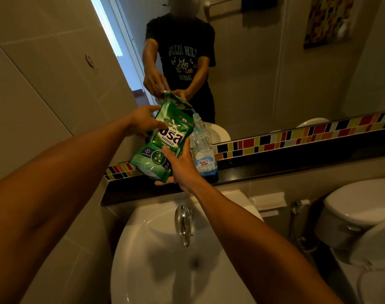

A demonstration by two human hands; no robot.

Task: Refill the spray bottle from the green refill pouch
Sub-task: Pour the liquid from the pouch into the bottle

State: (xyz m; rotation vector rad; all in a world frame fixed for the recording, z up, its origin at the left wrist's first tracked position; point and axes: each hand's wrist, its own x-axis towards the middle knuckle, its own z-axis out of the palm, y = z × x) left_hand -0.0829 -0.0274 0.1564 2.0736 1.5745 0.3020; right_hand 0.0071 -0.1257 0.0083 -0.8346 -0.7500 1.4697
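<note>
The green refill pouch point(165, 139) is held up and tilted to the right, its top corner over the open neck of a clear plastic bottle point(201, 148). A thin stream runs from the pouch into the bottle's mouth. The bottle stands upright on the dark ledge point(275, 170) and has a blue-and-white label and no spray head. My left hand point(144, 121) grips the pouch's upper left side. My right hand point(182, 167) holds its lower right part from below.
A white basin point(156, 260) with a chrome tap point(183, 224) lies under my arms. A mirror point(253, 62) above the ledge reflects a person in a dark T-shirt. A coloured tile strip runs along the ledge. A white toilet point(360, 216) stands at the right.
</note>
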